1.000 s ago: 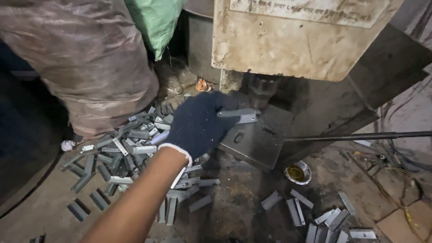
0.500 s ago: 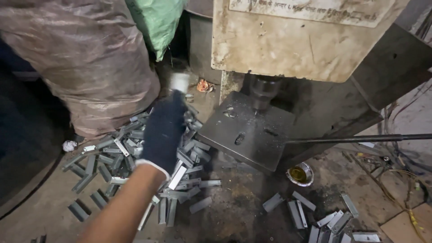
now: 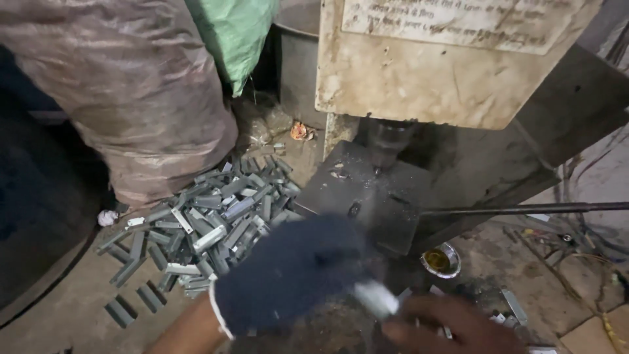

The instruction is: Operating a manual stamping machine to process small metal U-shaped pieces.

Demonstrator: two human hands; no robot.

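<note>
Dim workshop: gritty concrete floor [image 3: 59, 308], bulging sack [image 3: 124, 85], grimy press machine [image 3: 452, 65]

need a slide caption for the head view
Gloved left hand passes a small metal piece toward the bare right hand, beside a heap of metal pieces.

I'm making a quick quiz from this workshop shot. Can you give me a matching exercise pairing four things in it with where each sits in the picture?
Things:
1. gloved left hand
2. pile of small metal pieces
3. small round tin
4. long thin rod

Places:
A. beside the brown sack, left of the press plate
B. reaching in from the right edge to the plate
C. low in the middle, at a pale piece
D. on the floor, right of the plate

Pairs: 1-C, 2-A, 3-D, 4-B
</note>
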